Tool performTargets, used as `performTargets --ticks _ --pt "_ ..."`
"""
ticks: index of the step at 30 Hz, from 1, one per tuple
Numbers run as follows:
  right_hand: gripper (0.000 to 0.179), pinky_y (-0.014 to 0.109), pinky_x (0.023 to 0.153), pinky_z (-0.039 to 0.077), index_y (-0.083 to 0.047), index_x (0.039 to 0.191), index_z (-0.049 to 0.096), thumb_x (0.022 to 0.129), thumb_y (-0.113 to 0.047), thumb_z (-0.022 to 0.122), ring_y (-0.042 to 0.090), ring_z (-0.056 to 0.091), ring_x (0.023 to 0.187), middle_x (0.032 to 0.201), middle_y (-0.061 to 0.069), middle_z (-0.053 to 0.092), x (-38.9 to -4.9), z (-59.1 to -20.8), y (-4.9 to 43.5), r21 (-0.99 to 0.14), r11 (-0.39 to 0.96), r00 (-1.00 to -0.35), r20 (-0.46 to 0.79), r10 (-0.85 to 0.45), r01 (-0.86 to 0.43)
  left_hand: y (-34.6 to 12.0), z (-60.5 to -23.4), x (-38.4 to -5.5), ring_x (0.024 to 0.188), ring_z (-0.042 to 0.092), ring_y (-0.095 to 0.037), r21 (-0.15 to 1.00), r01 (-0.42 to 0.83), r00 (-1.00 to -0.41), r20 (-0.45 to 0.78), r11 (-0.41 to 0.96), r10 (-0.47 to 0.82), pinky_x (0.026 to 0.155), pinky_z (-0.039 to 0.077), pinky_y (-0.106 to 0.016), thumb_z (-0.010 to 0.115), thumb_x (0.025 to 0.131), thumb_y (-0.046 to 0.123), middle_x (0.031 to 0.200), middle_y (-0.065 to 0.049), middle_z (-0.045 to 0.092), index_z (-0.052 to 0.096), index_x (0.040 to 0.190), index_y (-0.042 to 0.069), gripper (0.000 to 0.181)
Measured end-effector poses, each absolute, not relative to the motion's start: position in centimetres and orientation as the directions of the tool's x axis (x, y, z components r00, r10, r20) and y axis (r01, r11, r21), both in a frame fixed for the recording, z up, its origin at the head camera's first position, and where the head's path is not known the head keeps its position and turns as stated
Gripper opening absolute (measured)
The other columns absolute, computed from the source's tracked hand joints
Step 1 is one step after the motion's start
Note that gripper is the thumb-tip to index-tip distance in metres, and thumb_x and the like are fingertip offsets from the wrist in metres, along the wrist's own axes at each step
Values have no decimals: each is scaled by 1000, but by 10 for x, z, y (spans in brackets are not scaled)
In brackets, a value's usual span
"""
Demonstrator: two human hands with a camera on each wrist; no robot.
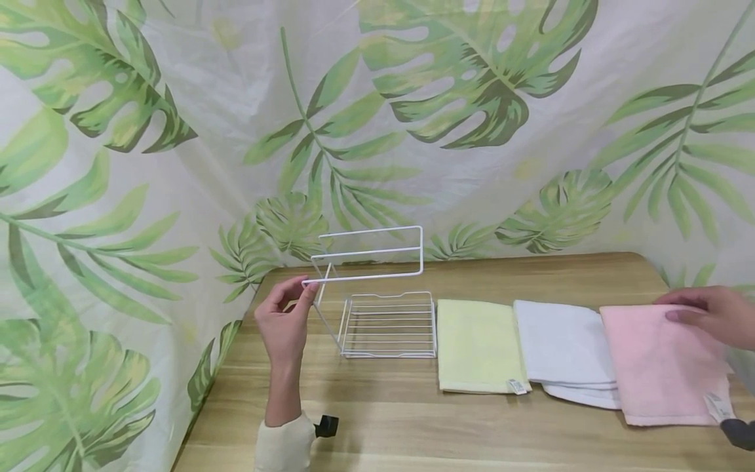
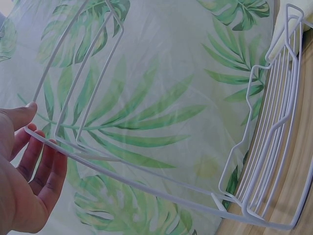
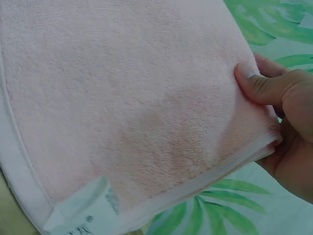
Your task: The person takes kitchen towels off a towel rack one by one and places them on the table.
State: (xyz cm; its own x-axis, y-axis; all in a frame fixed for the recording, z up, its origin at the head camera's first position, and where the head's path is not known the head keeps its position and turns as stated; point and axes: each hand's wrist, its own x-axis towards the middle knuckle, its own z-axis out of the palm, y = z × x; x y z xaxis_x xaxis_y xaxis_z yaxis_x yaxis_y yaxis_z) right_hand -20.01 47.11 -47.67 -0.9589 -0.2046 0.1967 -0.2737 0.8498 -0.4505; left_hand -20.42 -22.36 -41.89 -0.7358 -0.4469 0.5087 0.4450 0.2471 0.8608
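My left hand (image 1: pixel 286 321) pinches the upper corner of a white wire rack (image 1: pixel 368 278), thumb on one side and fingertips on the other. The rack has an open top frame, a slanting side and a slatted base standing on the wooden table. At the far right, my right hand (image 1: pixel 716 314) grips a folded pink towel (image 1: pixel 660 367) by its edge. In the right wrist view the thumb (image 3: pixel 257 85) lies on top of the cloth and the other fingers are partly hidden behind it. A white label (image 3: pixel 88 208) shows on the pink towel's corner.
A yellow folded towel (image 1: pixel 478 347) lies just right of the rack's base. Beside it is a white folded towel (image 1: pixel 563 344), its right edge overlapped by the pink one. A leaf-patterned curtain (image 1: pixel 448 183) hangs behind and left of the wooden table (image 1: pixel 383 419).
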Motion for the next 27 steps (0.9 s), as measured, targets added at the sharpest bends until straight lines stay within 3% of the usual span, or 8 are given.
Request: performTargets --ticks 2,4,11,15,19,22,27 --pt "16 6 62 48 2 112 79 99 -7 76 -25 52 86 94 7 82 -204 -480 469 -472 844 -966 172 -194 -254 -224 -420 -204 78 70 -3 860 445 -734 511 251 -448 67 62 -13 89 88 7 86 14 76 81 105 -3 21" --pt "17 9 61 49 2 113 79 100 -9 76 -25 52 85 94 10 82 -207 -484 468 -483 843 -970 160 -180 -237 -225 -421 -205 78 70 -3 859 445 -734 512 254 -447 66 62 -13 89 88 7 86 15 76 80 105 -4 22" --pt "18 10 63 48 2 113 78 99 -10 77 -21 52 85 94 -6 80 -214 -498 462 -528 825 -979 132 -154 -201 -225 -422 -203 77 70 -2 863 440 -736 504 247 -451 67 62 -12 88 89 6 85 16 75 79 106 -7 23" --pt "17 6 63 44 4 111 78 98 -8 77 -23 49 88 100 13 81 -215 -505 458 -546 813 -979 142 -147 -201 -225 -422 -202 77 70 -2 863 441 -735 505 248 -452 66 61 -12 89 89 7 85 15 76 80 105 -6 22" --pt "19 14 52 44 7 114 75 99 -5 75 -14 47 70 107 22 78 -216 -512 455 -573 800 -983 131 -126 -179 -224 -421 -202 77 70 -2 863 443 -735 504 242 -453 67 62 -12 89 89 7 85 15 76 80 105 -5 23" --pt "22 17 51 41 8 117 74 100 -5 74 -4 45 64 111 28 76 -216 -519 454 -581 798 -987 114 -115 -161 -223 -419 -202 77 70 -3 861 448 -733 508 240 -453 67 62 -12 89 89 7 86 15 76 81 105 -5 22" --pt "22 10 61 39 8 116 75 100 -6 74 -8 47 77 117 37 72 -220 -528 457 -561 813 -988 107 -114 -155 -223 -418 -203 77 71 -2 860 451 -732 509 236 -453 67 62 -13 89 88 6 85 15 76 81 105 -4 21"
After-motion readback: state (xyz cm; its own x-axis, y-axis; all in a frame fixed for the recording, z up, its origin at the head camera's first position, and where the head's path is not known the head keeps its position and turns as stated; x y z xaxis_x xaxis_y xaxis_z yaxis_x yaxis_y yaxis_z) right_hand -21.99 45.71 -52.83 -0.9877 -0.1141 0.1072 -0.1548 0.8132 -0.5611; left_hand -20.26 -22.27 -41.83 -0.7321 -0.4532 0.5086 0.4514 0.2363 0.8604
